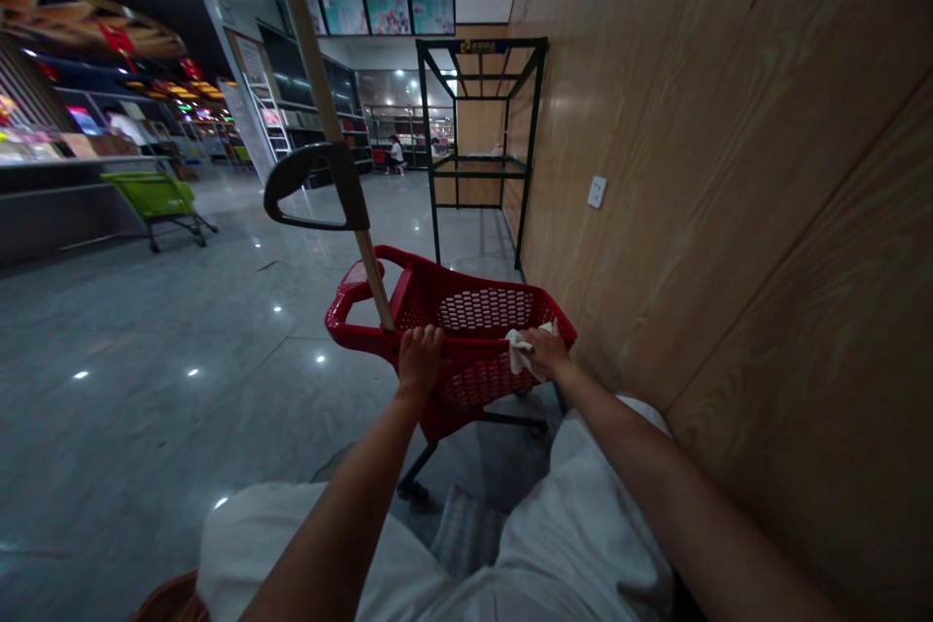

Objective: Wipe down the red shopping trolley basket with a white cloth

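Note:
A red plastic shopping cart stands in front of me beside the wooden wall. My left hand is closed on the near rim of the cart. My right hand is closed on a white cloth pressed against the cart's rim on the right. A long wooden pole with a black handle piece leans up out of the cart, just left of my left hand.
A wood-panelled wall with a white socket runs along the right. A dark green metal rack stands ahead against it. A green cart sits far left by shelves. A person sits in the distance. Glossy grey floor spreads left.

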Demonstrator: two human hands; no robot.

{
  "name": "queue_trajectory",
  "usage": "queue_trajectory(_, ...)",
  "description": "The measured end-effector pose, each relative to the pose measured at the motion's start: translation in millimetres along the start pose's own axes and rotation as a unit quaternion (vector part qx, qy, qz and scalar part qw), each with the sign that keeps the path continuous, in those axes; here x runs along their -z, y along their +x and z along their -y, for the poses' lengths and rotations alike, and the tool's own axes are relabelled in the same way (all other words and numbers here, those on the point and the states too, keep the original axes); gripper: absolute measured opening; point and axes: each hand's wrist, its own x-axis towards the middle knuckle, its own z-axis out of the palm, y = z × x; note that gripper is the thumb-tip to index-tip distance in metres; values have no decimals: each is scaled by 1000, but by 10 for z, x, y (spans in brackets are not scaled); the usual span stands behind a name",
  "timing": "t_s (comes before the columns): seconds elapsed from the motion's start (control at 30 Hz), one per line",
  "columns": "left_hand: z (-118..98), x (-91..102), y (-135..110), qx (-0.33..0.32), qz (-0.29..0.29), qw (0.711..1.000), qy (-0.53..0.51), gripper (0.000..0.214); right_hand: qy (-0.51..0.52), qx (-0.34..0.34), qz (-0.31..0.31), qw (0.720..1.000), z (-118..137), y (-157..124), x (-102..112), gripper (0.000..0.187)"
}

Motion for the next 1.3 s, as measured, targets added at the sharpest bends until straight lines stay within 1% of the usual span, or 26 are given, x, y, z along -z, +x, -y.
queue_trajectory(0.07, -50, 0, 9, 9, -1, 1000, -1, 33, 7, 9, 13, 1000, 122, 59, 42, 30)
queue_trajectory(0.1, -70, -1, 13, 10, -2, 1000, -1, 32, 19, 24, 19, 999, 245, 101, 67, 30)
queue_trajectory(0.17, -96, -5, 21, 7, -2, 1000, 4, 28, 55, 69, 19, 996, 586, 200, 110, 30)
queue_trajectory(0.23, -105, -13, 27, 8, -4, 1000, 12, 22, 97, 109, -5, 989, 979, 292, 131, 32)
queue_trajectory(0.3, -98, -19, 29, 13, -5, 1000, 15, 23, 125, 112, -40, 985, 1295, 356, 132, 32)
queue_trajectory(0.33, -90, -20, 28, 12, -6, 1000, 16, 24, 131, 115, -53, 983, 1389, 373, 129, 33)
queue_trajectory(0.37, -79, -19, 26, 10, -6, 1000, 16, 24, 129, 120, -61, 982, 1431, 381, 125, 33)
queue_trajectory(0.43, -51, -12, 20, 3, -5, 1000, 16, 22, 108, 133, -57, 984, 1356, 370, 119, 32)
queue_trajectory(0.5, -25, -6, 13, -3, -4, 1000, 14, 19, 68, 129, -26, 989, 1121, 326, 118, 32)
queue_trajectory(0.63, -13, -24, 8, -10, -5, 1000, 7, 31, -5, 68, 29, 997, 563, 189, 157, 33)
queue_trajectory(0.7, -28, -45, 10, -10, -6, 1000, 4, 33, -28, 37, 38, 998, 411, 136, 200, 34)
queue_trajectory(0.73, -37, -55, 12, -9, -7, 1000, 3, 34, -35, 26, 43, 998, 388, 120, 224, 37)
queue_trajectory(0.8, -52, -71, 16, -5, -11, 1000, 4, 33, -33, 22, 48, 998, 447, 115, 268, 45)
queue_trajectory(0.83, -56, -77, 18, -3, -13, 1000, 6, 32, -24, 34, 43, 998, 525, 123, 284, 51)
queue_trajectory(0.9, -56, -89, 20, -1, -18, 1000, 13, 25, 7, 80, 20, 997, 753, 155, 296, 58)
queue_trajectory(0.97, -43, -103, 19, -1, -28, 999, 18, 21, 36, 118, -16, 992, 1032, 197, 282, 56)
queue_trajectory(1.0, -32, -109, 17, -1, -34, 999, 19, 22, 46, 119, -35, 991, 1171, 218, 268, 52)
queue_trajectory(1.07, 0, -119, 12, -2, -45, 999, 21, 24, 56, 93, -67, 992, 1400, 253, 237, 43)
queue_trajectory(1.1, 22, -120, 7, -4, -47, 999, 23, 24, 59, 79, -77, 992, 1475, 267, 224, 40)
queue_trajectory(1.17, 79, -113, -3, -17, -42, 999, 30, 22, 59, 70, -79, 993, 1521, 287, 202, 36)
queue_trajectory(1.2, 112, -106, -8, -27, -36, 998, 33, 21, 56, 76, -71, 993, 1488, 291, 192, 36)
queue_trajectory(1.23, 147, -98, -12, -38, -30, 998, 34, 20, 50, 81, -60, 994, 1419, 290, 179, 35)
queue_trajectory(1.3, 217, -86, -18, -53, -22, 998, 30, 24, 30, 84, -35, 995, 1188, 259, 142, 36)
